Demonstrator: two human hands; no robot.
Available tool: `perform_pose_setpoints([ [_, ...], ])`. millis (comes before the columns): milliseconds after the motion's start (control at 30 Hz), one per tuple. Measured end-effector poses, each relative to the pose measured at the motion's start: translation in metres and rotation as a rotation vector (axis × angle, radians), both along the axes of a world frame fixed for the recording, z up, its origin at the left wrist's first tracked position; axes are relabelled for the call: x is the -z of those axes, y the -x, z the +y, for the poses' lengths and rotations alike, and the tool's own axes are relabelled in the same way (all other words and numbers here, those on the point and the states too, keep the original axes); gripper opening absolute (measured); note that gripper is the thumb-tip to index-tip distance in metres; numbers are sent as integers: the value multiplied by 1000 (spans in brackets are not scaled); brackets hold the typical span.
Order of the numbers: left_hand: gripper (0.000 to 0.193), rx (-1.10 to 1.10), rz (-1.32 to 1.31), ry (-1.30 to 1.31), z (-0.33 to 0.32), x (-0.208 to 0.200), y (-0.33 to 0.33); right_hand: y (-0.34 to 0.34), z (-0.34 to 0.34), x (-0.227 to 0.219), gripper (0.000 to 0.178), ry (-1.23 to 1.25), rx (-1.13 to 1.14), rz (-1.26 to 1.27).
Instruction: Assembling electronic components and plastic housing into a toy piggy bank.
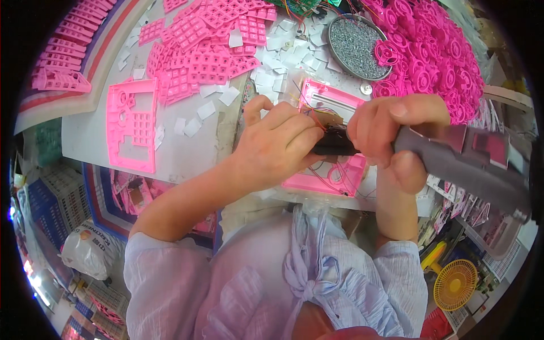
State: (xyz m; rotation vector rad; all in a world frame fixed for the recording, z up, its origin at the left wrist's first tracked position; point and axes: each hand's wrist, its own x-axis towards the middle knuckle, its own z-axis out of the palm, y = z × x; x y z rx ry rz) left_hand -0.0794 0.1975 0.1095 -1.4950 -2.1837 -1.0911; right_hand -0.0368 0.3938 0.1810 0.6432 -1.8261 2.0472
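My right hand (394,127) is wrapped round a dark grey power screwdriver (464,161). Its black front end (335,143) points left, over an open pink plastic housing (317,182). Close to that end, my left hand (277,136) has its fingers curled together above the housing; their tips are hidden, so what they pinch cannot be made out. Thin coloured wires (352,180) and a small brown circuit board (328,118) show inside the housing, partly covered by my hands and the tool.
Beyond my hands stands a round metal dish of small screws (357,48). Pink ring-shaped parts (436,56) are heaped at the right, pink keypad grids (207,54) at the far left. A pink frame (144,161) lies left, near white paper squares (207,110). Low right is a yellow fan (455,285).
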Motion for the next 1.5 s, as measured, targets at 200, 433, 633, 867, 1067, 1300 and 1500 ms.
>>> perform_pose_setpoints([
  [200,47,-10,-133,133,-2,-20,3,-9,-2,12,31,173,5,-191],
  [433,76,86,-281,-270,22,-102,24,-10,-18,-20,27,24,311,-366],
  [633,79,29,-285,-360,74,-129,4,-9,-23,-17,25,-3,413,-377],
  [867,91,-45,-71,-300,59,-118,8,-15,-20,4,24,-92,487,-447],
  [1067,83,-84,-207,65,-14,-45,6,-6,-13,0,21,121,275,-268],
  [1300,50,-82,-117,128,0,-11,-11,-9,-1,5,27,142,239,-169],
  [1500,48,-67,-97,100,1,-9,-9,-19,0,-3,31,55,100,-6],
])
